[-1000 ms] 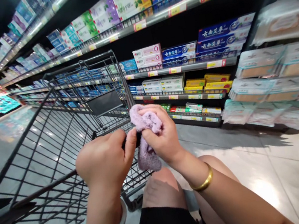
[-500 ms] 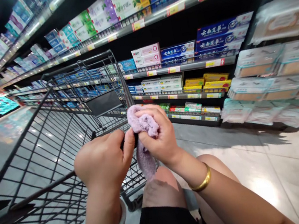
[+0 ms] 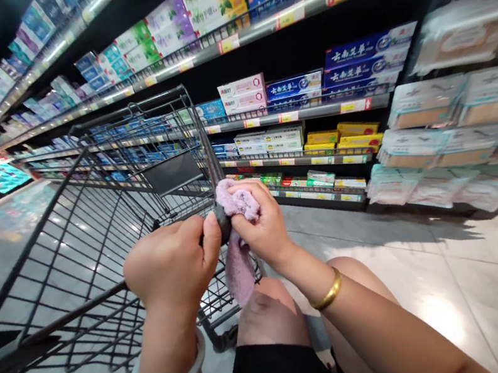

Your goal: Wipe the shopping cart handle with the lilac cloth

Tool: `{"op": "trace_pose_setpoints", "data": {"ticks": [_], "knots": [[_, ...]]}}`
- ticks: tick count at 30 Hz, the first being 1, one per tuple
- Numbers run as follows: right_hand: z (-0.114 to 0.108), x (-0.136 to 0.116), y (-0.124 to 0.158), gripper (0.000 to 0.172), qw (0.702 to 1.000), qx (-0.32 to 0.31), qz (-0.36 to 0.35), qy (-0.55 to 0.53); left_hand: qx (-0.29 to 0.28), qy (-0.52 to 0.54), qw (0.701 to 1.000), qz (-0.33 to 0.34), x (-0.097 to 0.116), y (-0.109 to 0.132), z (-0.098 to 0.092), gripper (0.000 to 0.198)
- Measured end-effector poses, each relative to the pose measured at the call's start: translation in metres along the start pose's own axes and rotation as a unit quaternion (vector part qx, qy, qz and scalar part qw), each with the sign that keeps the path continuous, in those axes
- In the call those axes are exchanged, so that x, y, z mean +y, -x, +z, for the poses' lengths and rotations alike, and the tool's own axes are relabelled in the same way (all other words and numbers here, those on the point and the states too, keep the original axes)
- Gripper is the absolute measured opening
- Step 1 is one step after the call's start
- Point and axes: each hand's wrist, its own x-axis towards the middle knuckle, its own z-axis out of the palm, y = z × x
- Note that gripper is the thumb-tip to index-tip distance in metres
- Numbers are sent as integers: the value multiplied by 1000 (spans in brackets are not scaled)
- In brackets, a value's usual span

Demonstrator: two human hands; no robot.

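A black wire shopping cart point(image 3: 71, 267) stands in front of me on the left. My left hand point(image 3: 172, 256) is closed around its handle bar point(image 3: 224, 222), with the thumb lying along the bar. In my right hand point(image 3: 261, 219) is a bunched lilac cloth point(image 3: 238, 201), pressed against the right end of the handle. A loose tail of the cloth hangs below the hand, close above my knee point(image 3: 271, 316). Part of the handle is hidden under my fingers and the cloth.
Shelves point(image 3: 299, 114) with stacked boxes and price tags run along the far side. Bagged goods point(image 3: 442, 141) hang at the right. Grey tiled floor point(image 3: 356, 232) lies beneath, and a dark panel point(image 3: 175, 173) is fixed on the cart.
My right hand and the cloth have shifted slightly, uncovering the dark end of the handle between the hands. The hanging tail has swung a little left. My left hand stays on the handle.
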Motion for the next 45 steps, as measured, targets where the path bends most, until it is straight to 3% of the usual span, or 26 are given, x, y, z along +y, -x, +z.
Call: {"op": "trace_pose_setpoints", "data": {"ticks": [4,8,11,15,17,23,29,34,37,42,45], "knots": [[6,13,4,31,998,-6,69,8,-4,-4,1000,0,-3,-2,4,50],[5,1,3,33,1000,7,6,-3,-9,-5,1000,4,-7,-4,7,51],[7,7,4,34,1000,-4,-7,6,-19,-10,1000,-6,-10,-5,8,51],[14,29,9,32,995,-30,93,16,-22,-11,1000,-9,-12,-5,10,51],[14,27,8,32,993,-21,116,8,-20,-10,1000,-6,-13,-4,10,50],[9,-5,4,34,999,-23,-23,-10,-14,-8,1000,0,-18,0,10,51],[19,15,15,31,996,-58,68,20,4,-9,1000,12,-30,3,10,50],[18,-9,13,35,998,-64,-18,-12,1,-3,1000,21,-39,7,8,51],[23,-4,14,37,996,-74,-44,-17,-37,-7,999,8,-45,10,5,51],[36,21,17,34,998,-59,28,6,-140,39,989,-4,-54,10,-11,51],[37,10,16,36,998,-65,-21,-7,-211,67,975,-22,-56,3,-20,59]]}}
